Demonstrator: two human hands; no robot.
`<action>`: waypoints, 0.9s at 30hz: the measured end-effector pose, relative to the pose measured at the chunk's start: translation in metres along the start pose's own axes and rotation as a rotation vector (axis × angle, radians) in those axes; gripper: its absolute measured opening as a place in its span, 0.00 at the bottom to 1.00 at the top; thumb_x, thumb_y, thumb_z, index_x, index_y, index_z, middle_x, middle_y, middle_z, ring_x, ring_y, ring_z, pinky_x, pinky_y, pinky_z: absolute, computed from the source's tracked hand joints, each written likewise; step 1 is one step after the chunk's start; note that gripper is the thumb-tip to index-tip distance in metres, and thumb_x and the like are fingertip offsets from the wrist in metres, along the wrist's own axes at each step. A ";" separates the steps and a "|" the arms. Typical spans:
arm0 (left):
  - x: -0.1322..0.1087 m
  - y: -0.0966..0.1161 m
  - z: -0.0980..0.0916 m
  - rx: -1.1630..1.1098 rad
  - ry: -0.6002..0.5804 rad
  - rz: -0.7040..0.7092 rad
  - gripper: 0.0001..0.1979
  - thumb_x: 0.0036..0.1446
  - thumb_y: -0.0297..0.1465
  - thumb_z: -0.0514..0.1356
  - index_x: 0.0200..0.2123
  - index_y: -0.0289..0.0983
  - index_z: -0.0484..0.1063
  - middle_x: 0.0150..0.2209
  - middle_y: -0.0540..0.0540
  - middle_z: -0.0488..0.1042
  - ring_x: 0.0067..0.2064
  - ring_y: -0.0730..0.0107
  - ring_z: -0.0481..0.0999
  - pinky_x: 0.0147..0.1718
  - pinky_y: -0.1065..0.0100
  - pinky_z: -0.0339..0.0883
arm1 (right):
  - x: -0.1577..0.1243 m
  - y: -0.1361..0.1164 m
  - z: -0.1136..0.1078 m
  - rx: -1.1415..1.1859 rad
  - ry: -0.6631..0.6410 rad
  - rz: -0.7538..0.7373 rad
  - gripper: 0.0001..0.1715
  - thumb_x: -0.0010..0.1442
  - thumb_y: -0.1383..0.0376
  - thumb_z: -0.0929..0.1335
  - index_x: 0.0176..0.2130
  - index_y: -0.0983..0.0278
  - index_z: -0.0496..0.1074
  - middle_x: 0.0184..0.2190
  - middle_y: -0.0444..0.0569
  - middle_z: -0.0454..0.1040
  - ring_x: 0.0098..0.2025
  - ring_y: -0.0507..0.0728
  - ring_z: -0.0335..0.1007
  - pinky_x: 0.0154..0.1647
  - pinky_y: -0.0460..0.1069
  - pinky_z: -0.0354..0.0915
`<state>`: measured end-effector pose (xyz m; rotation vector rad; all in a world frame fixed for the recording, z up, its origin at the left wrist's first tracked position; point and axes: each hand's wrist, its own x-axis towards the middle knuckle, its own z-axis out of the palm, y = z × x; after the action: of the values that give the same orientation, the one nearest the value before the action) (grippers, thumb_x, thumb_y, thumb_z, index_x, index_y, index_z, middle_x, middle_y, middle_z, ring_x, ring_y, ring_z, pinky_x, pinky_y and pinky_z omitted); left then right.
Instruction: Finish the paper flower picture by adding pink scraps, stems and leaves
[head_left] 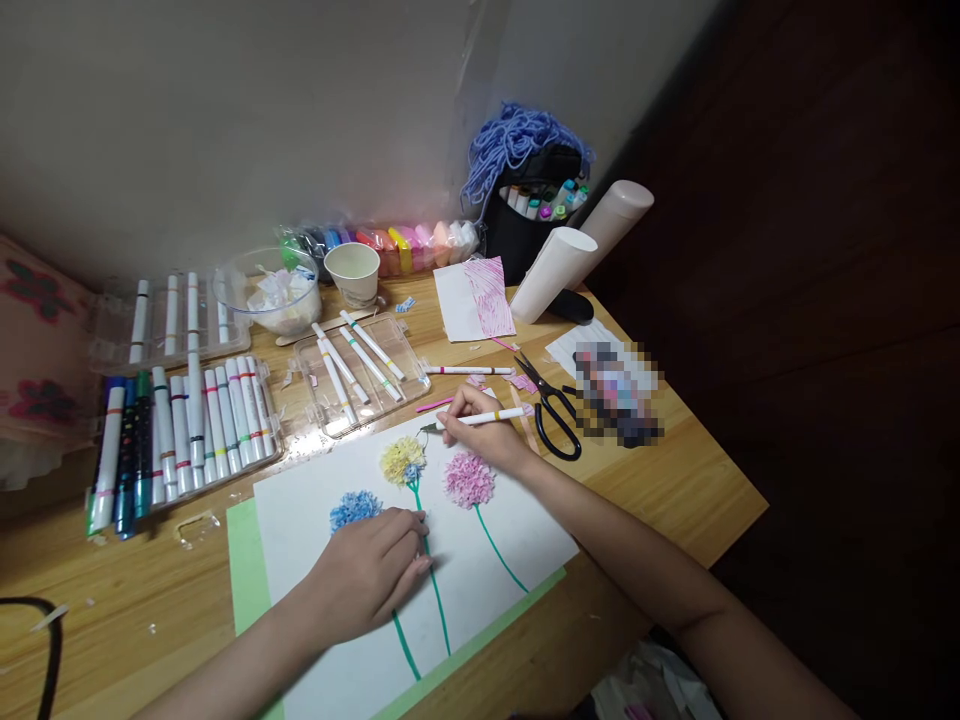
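Note:
A white sheet of paper lies on a green sheet. It bears a blue flower, a yellow flower with a small blue patch, and a pink flower, all of ruffled bits, with drawn green stems. My right hand grips a white marker with a yellow band. Its dark tip is by a thin dark outline to the right of the yellow flower. My left hand rests on the paper with loosely bent fingers, holding nothing, and partly covers the blue flower and its stem.
Scissors lie right of the paper. Marker cases stand behind and left. A paper cup, a clear bowl, white rolls and a black pen holder with blue yarn line the back.

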<state>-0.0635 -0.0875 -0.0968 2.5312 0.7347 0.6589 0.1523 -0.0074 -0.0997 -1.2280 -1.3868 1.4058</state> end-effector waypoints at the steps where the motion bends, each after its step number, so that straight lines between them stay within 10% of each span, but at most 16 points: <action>1: 0.001 0.000 -0.001 0.002 0.001 0.002 0.08 0.62 0.28 0.48 0.35 0.35 0.65 0.35 0.42 0.74 0.39 0.64 0.77 0.32 0.67 0.72 | 0.000 -0.001 0.000 0.002 0.010 -0.002 0.14 0.57 0.59 0.68 0.28 0.62 0.60 0.20 0.40 0.70 0.24 0.50 0.68 0.27 0.45 0.64; 27: 0.005 0.005 -0.006 0.042 0.043 0.040 0.08 0.62 0.27 0.49 0.34 0.34 0.67 0.32 0.43 0.75 0.36 0.67 0.78 0.28 0.71 0.72 | -0.002 -0.003 0.002 -0.191 -0.093 -0.048 0.12 0.57 0.60 0.69 0.27 0.63 0.64 0.21 0.42 0.72 0.26 0.52 0.69 0.28 0.46 0.61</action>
<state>-0.0614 -0.0872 -0.0875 2.5832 0.7213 0.7203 0.1504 -0.0091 -0.0963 -1.2538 -1.6351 1.3355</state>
